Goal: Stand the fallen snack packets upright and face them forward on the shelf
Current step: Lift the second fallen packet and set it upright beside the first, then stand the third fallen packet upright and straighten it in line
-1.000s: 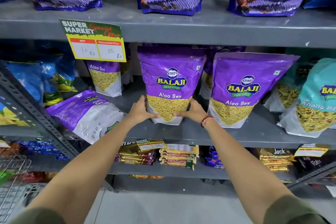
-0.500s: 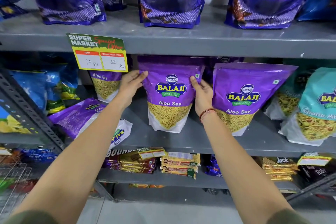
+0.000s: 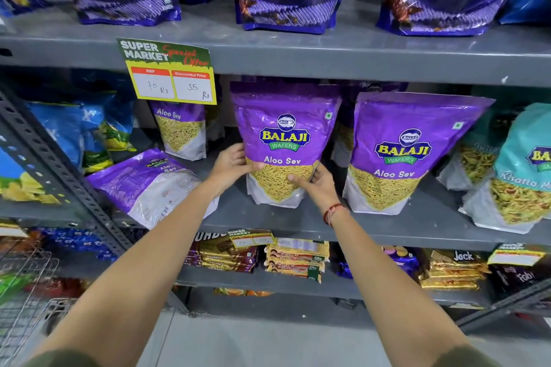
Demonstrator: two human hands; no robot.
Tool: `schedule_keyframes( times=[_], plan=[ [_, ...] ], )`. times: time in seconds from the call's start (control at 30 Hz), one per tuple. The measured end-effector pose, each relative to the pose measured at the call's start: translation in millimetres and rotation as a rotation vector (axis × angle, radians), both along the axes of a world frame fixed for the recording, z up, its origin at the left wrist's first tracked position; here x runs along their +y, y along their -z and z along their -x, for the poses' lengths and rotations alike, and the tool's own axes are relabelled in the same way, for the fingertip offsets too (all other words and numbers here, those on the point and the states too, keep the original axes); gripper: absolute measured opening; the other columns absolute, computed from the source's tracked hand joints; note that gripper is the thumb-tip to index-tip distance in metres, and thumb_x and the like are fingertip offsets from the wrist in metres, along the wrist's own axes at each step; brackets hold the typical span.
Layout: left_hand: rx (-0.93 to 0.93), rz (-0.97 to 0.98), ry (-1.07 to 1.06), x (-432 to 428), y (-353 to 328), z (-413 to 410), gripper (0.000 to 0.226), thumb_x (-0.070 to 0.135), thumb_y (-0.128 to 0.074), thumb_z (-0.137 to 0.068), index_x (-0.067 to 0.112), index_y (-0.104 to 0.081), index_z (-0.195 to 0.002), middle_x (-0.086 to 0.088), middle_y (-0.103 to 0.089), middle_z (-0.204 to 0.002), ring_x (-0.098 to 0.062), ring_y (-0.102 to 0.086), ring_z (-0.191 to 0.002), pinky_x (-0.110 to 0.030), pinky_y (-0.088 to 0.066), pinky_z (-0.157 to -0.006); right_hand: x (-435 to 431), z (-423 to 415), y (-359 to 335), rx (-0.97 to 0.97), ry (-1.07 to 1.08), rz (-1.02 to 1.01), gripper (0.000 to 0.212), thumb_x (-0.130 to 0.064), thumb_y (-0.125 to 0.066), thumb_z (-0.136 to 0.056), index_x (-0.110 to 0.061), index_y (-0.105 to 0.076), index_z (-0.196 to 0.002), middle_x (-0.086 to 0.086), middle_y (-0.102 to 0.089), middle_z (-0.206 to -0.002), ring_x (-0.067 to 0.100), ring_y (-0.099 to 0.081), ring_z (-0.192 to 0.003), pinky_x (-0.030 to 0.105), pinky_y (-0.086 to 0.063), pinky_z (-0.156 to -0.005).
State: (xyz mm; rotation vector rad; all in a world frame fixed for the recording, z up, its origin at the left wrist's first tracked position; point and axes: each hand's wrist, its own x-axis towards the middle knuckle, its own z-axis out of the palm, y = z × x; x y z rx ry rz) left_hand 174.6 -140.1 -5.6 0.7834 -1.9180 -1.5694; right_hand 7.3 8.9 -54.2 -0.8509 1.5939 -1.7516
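Note:
A purple Aloo Sev packet (image 3: pixel 284 140) stands upright on the grey middle shelf (image 3: pixel 387 226), front facing me. My left hand (image 3: pixel 231 162) grips its lower left side and my right hand (image 3: pixel 316 185) holds its lower right side, thumb across the front. To the left, another purple Aloo Sev packet (image 3: pixel 146 182) lies fallen on its back, its bottom end hanging over the shelf's front edge. A third packet (image 3: pixel 399 152) stands upright on the right, and a fourth packet (image 3: pixel 182 132) stands further back behind the price sign.
A yellow price sign (image 3: pixel 173 74) hangs from the upper shelf. Teal packets (image 3: pixel 518 176) stand at the right, blue packets (image 3: pixel 89 131) at the left. A slanted perforated metal post (image 3: pixel 59 170) crosses the left side. Biscuit packs (image 3: pixel 298 259) fill the lower shelf. A wire basket (image 3: pixel 26 292) sits at lower left.
Both hands slid from the packet's upper sides down to its lower half. The view has also shifted slightly upward.

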Motion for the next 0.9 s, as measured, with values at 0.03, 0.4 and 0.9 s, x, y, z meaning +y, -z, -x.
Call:
schedule_keyframes(
  times=[0.03,0.4,0.9],
  plan=[
    [-0.008,0.009,-0.008,0.0,0.0,-0.4,0.045,0.008,-0.080,-0.068,0.025,-0.058,-0.103,0.000,-0.067,-0.104,0.001,-0.067,-0.085,-0.011,-0.052,-0.072,-1.5,0.5,-1.2,0.020,-0.004,-0.012,0.045,-0.001,-0.078,-0.071,-0.009,-0.056,-0.110,0.008,-0.068,-0.105,-0.001,-0.068,-0.086,0.017,-0.055,-0.073],
    [0.010,0.001,-0.481,2.1,-6.5,-56.2,0.039,0.010,-0.071,-0.079,0.003,-0.057,-0.115,-0.008,-0.062,-0.098,-0.010,-0.061,-0.088,-0.026,-0.047,-0.080,16.7,-63.5,30.0,0.176,0.498,-0.125,0.033,-0.041,-0.073,-0.077,-0.016,-0.059,-0.095,0.007,-0.060,-0.090,0.011,-0.056,-0.075,0.025,-0.043,-0.070],
    [-0.100,-0.751,-0.934,-1.4,39.9,-140.9,0.102,0.055,-0.070,-0.071,0.006,-0.019,-0.145,-0.016,-0.034,-0.149,-0.036,-0.042,-0.131,-0.049,-0.041,-0.105,-111.8,-157.2,-30.6,0.126,-0.394,-0.593,0.099,-0.080,-0.045,-0.073,-0.012,-0.033,-0.144,0.010,-0.036,-0.152,0.029,-0.036,-0.138,0.039,-0.027,-0.115]
  ],
)
